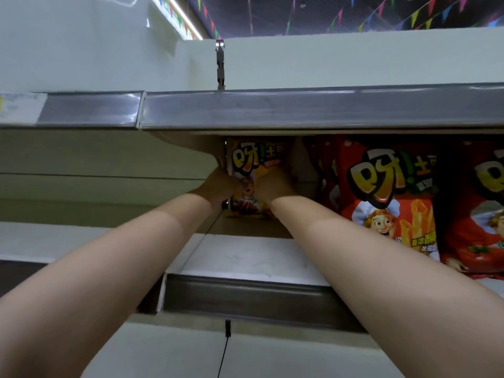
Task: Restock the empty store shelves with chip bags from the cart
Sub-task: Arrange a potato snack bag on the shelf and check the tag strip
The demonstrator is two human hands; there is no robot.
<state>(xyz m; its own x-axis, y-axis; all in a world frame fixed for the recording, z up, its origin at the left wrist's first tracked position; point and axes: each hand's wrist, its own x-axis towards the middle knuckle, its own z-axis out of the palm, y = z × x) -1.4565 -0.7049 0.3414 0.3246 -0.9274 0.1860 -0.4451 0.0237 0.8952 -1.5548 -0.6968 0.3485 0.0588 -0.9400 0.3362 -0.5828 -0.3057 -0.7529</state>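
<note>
Left hand (219,185) and right hand (274,185), fingers curled, grip yellow chip bag (252,162) beside stocked red bags (387,203); shelf (245,257) leftward remains unfilled.

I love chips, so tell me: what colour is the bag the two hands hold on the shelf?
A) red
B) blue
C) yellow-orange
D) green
C: the chip bag between the left hand and right hand is yellow-orange; the red bags stand to its right.
</note>
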